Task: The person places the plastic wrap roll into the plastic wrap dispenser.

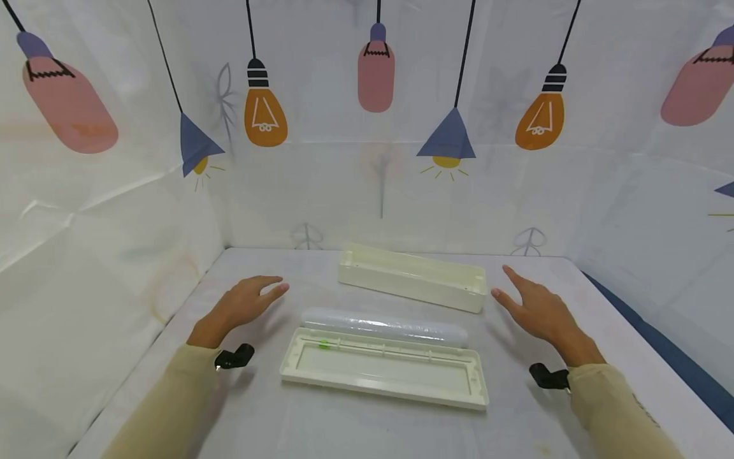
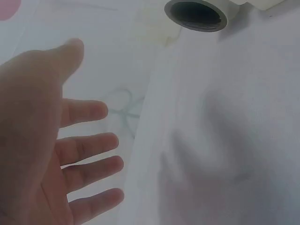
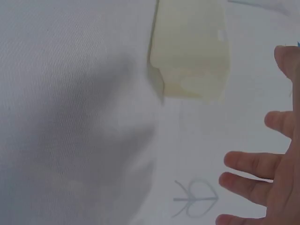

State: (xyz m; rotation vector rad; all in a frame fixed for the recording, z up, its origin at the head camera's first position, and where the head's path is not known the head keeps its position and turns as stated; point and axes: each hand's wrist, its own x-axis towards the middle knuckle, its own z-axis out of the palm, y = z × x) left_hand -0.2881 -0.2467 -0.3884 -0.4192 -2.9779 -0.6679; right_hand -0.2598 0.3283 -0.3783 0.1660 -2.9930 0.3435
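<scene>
A roll of clear plastic wrap [image 1: 384, 325] lies across the table, its hollow end [image 2: 220, 8] showing in the left wrist view. In front of it rests a long cream lid [image 1: 384, 395] with a rail along its inside and a small green slider [image 1: 323, 345]. Behind the roll stands an open cream box [image 1: 407, 290], set at a slant. My left hand [image 1: 243, 303] hovers left of the roll, fingers extended, touching nothing. To the right of the box, my right hand [image 1: 541, 310] is also raised with spread fingers and holds nothing.
A white cloth covers the table [image 1: 355, 433]. White sheets printed with hanging lamps form the back wall [image 1: 321, 191] and both sides. Each wrist carries a small black camera, the left one [image 1: 234, 357] and the right one [image 1: 548, 377].
</scene>
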